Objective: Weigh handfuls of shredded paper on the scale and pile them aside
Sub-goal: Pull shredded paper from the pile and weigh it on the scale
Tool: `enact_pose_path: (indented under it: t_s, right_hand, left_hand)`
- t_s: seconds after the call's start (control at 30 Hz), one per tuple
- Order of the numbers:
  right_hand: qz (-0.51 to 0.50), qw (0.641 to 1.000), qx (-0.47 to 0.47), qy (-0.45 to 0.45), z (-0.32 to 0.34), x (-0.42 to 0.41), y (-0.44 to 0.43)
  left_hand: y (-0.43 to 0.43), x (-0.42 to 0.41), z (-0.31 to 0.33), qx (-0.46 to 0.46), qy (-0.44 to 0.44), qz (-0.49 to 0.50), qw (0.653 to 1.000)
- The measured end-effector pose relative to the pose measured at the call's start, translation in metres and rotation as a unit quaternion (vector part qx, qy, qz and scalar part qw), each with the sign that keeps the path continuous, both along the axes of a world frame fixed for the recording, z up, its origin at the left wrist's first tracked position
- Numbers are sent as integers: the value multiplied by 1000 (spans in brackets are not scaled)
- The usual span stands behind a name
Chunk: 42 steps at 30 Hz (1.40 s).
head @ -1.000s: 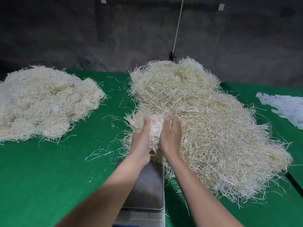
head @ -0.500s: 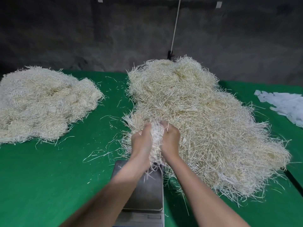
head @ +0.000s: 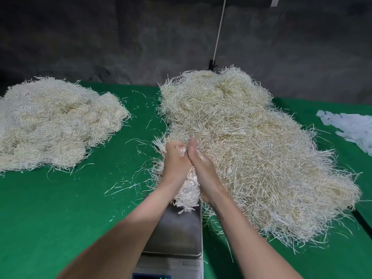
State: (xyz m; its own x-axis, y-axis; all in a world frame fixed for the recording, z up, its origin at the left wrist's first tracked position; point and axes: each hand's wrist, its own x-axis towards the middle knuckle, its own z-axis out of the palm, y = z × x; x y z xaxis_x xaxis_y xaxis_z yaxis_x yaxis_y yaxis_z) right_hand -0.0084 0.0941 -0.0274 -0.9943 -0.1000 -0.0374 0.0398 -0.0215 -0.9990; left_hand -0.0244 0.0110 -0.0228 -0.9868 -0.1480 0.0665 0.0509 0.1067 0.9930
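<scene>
1. The handful of shredded paper sits squeezed between the two hands, above the far end of the scale's pan. Its frayed lower ends hang down between the wrists towards the metal; I cannot tell whether they touch it.
2. The left hand grips the bundle from its own side, fingers curled in over the top, with a few shreds showing between them.
3. The right hand presses against the bundle from the other side, its thumb up against the left hand's fingers; how its fingers lie behind the paper is hidden.
4. The scale lies directly below the wrists and between the forearms, a grey metal pan with a lit display at its near edge, the digits too blurred to read.
5. The large pile of straw-coloured shreds spreads beyond and to the right of the hands, its near edge touching the right hand and forearm.
6. A second pile lies well apart, to the left of the left hand.
7. Loose strands lie scattered just left of the left wrist.
8. Everything rests on a green table.
9. White paper scraps lie far to the right of the right hand.
</scene>
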Motion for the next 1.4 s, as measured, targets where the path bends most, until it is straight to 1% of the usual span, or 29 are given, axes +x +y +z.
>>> enact_pose_path:
  t_s: [0.03, 0.07, 0.1, 0.13, 0.17, 0.2, 0.23, 0.27, 0.3, 0.33, 0.4, 0.43, 0.47, 0.5, 0.53, 0.57, 0.6, 0.7, 0.77, 0.83, 0.9, 1.03, 1.13, 1.2, 1.23, 1.3, 1.33, 1.37, 1.4]
  right_hand:
    - [-27, 999, -5, -24, 3, -1, 0]
    - [-74, 995, -33, -51, 6, -4, 2]
    - [-120, 987, -75, -77, 7, -7, 5]
    - [-160, 977, -109, -85, 8, -10, 8]
    - [-196, 969, -126, -79, 9, -13, 11]
    - [-220, 966, -118, -63, 10, -15, 14]
    - [-229, 969, -82, -35, 10, -17, 16]
    - [-225, 974, -20, 13, 7, -15, 16]
    - [-215, 972, 60, 69, 3, -9, 13]
    - [-203, 961, 137, 128, -4, 0, 7]
    - [-176, 925, 251, 226, -23, 18, -11]
    - [-164, 910, 283, 256, -27, 24, -20]
    - [-165, 904, 295, 261, -27, 23, -24]
    - [-171, 915, 275, 239, -24, 16, -21]
    - [-179, 934, 232, 203, -17, 8, -14]
    - [-193, 946, 194, 176, -11, 1, -9]
    - [-211, 947, 166, 174, -11, -1, -8]
    - [-229, 947, 158, 158, -19, 17, -34]
    - [-214, 951, 174, 140, -19, 16, -37]
    - [-201, 966, 131, 97, -14, 2, -19]
    - [-216, 965, 112, 100, -13, 2, -13]
    - [-211, 963, 140, 91, -25, 23, -37]
    - [-181, 971, 123, 97, -23, 16, -16]
    - [-160, 967, 172, 104, -19, 17, -1]
    - [-162, 963, 182, 112, -18, 18, 5]
    - [-143, 973, 126, 128, -8, 19, 14]
    - [-100, 985, 76, 122, -2, 18, 17]
    - [-36, 991, 67, 110, 2, 17, 17]
    - [27, 989, 102, 101, 5, 18, 14]
  left_hand:
    - [1, 0, -2, 32, 18, 22, 999]
    - [0, 1, -5, 38, 30, 51, 998]
    - [-3, 2, -10, 21, 13, 68, 997]
    - [-7, 4, -17, 16, -25, 55, 998]
    - [-8, 10, -21, 50, -76, 12, 996]
    - [-6, 18, -23, 130, -141, -49, 980]
    - [-3, 22, -24, 225, -199, -105, 948]
    - [-1, 22, -22, 302, -220, -133, 918]
    - [-1, 17, -19, 358, -228, -122, 897]
    - [-3, 12, -13, 394, -233, -95, 884]
    - [-10, -5, -10, 421, -223, -8, 879]
    - [-12, -7, -10, 401, -216, 32, 890]
    - [-10, -3, -9, 348, -206, 55, 913]
    - [-5, 1, -13, 275, -203, 71, 937]
    - [1, 9, -15, 238, -205, 85, 946]
    - [4, 12, -15, 230, -219, 87, 944]
    - [3, 12, -12, 231, -222, 88, 943]
    - [-13, 0, 9, 178, -145, 89, 969]
    - [-13, -2, 9, 165, -145, 104, 970]
    - [-4, 10, 3, 177, -185, 68, 964]
    - [-2, 17, 0, 201, -239, 32, 950]
    - [-17, 8, 8, 217, -212, 49, 952]
    - [-9, 20, -3, 172, -252, 10, 952]
    - [-6, 24, -5, 167, -259, -26, 951]
    - [-8, 22, -4, 136, -253, -36, 957]
    - [-14, 16, 3, 65, -242, -43, 967]
    - [-15, 13, 4, 30, -242, -59, 968]
    - [-14, 12, 5, 1, -245, -76, 967]
    - [-12, 13, 7, -8, -252, -93, 963]
